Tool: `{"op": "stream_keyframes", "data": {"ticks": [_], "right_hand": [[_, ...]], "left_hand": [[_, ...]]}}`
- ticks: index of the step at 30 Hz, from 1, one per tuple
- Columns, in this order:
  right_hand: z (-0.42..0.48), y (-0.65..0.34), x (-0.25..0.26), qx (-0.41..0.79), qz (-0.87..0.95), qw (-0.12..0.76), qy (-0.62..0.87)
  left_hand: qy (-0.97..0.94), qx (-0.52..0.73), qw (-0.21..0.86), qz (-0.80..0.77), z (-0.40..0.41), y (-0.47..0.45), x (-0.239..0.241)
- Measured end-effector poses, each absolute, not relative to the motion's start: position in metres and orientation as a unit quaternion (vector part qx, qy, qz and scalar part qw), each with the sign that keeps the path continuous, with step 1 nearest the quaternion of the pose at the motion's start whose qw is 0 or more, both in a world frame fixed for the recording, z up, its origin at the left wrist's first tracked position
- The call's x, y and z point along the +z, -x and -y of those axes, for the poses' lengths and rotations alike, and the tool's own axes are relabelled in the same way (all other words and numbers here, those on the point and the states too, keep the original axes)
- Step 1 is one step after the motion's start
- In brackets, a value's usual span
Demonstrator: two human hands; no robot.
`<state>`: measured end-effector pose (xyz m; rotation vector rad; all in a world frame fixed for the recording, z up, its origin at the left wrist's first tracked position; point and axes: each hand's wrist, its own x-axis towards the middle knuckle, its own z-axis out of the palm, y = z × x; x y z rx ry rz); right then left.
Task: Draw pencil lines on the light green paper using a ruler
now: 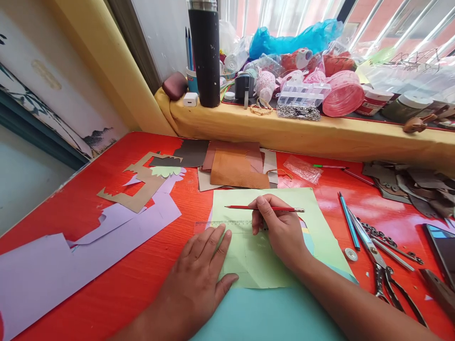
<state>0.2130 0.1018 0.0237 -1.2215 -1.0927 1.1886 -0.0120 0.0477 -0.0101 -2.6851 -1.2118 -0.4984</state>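
Observation:
A light green sheet of paper (280,263) lies in front of me, over a larger blue-green sheet (266,315). Across it runs a clear ruler (234,223), and faint pencil lines show below the ruler. My left hand (206,265) rests flat on the paper's left part, its fingers stretched out and the fingertips at the ruler's edge. Between the thumb and fingers of my right hand (280,227) is a red pencil (241,207), held nearly level above the paper with its tip pointing left. The ruler's right end is hidden behind my right hand.
Cut purple paper (117,251) and a brown paper cutout (149,184) lie left. Leather pieces (238,166) sit at the back. Scissors (373,251), a blue pen (349,221) and a phone (442,248) lie right. A black flask (205,57) stands on the sill.

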Motion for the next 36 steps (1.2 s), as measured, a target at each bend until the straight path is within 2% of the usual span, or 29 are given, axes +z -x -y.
{"op": "stream_keyframes", "data": {"ticks": [36], "right_hand": [[-0.1034,-0.2138,0.0270,0.495,0.455,0.529,0.518]], "left_hand": [[0.897,-0.158,0.080,0.406,-0.0475,0.0162,-0.0173]]}}
